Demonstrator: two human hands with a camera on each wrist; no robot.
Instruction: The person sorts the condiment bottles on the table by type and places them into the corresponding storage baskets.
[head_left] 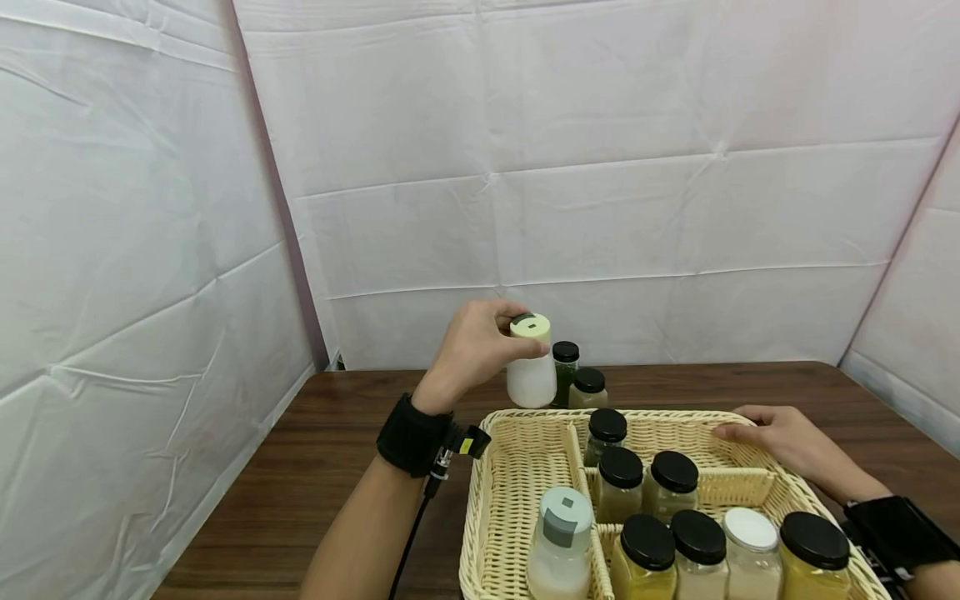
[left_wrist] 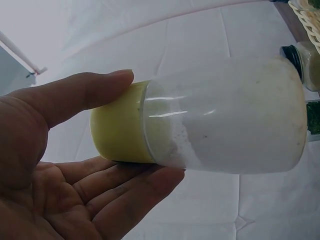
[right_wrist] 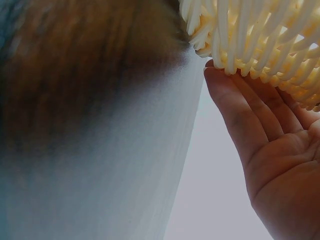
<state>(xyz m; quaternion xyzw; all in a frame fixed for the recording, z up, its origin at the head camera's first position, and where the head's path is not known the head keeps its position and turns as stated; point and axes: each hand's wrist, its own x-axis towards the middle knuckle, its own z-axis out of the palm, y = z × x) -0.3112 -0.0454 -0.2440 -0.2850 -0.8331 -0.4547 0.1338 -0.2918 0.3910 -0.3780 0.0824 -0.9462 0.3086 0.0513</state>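
My left hand (head_left: 480,346) pinches a white seasoning shaker (head_left: 531,385) by its pale yellow lid, thumb on one side and fingers on the other. The shaker is upright at the back, just beyond the basket, and white contents show through its wall in the left wrist view (left_wrist: 225,115). At the back right corner my right hand (head_left: 787,442) grips the rim of the cream wicker basket (head_left: 525,450), with the thumb over the inner side. In the right wrist view, its fingers (right_wrist: 240,105) lie against the basket's outer weave (right_wrist: 260,45).
Several black-lidded jars (head_left: 648,546) and one white-lidded jar (head_left: 752,542) stand in the basket's right compartments. A grey-lidded shaker (head_left: 562,546) sits in its left compartment. Behind the basket, a green-filled jar (head_left: 565,375) and a shorter jar (head_left: 588,389) stand on the brown table (head_left: 300,483).
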